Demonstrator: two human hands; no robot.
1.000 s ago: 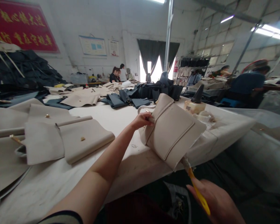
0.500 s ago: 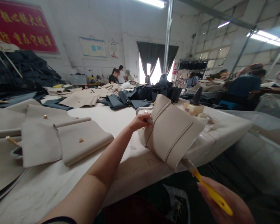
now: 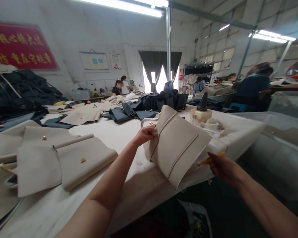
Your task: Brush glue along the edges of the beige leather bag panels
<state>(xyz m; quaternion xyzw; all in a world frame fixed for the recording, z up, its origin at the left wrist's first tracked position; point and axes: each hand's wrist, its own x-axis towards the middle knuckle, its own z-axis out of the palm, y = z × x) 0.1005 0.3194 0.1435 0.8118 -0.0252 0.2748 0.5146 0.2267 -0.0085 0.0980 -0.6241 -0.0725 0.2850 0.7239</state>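
Observation:
My left hand is closed on a beige bag by its strap end, holding it tilted over the table's edge. Two raised seams run across the bag's panel. At the bag's lower right edge, my right hand grips a yellow-handled brush; its head is at the bag's edge and partly hidden. Behind the bag stands a cream container with a dark cone-shaped top.
Beige bag panels with gold clasps lie at the left of the white-covered table. Dark blue bag pieces are heaped farther back. A translucent bin stands at the right. Several people work in the background.
My right hand has moved up with the brush, whose handle now points up and to the right instead of down. My left hand still holds the bag; the view has shifted slightly.

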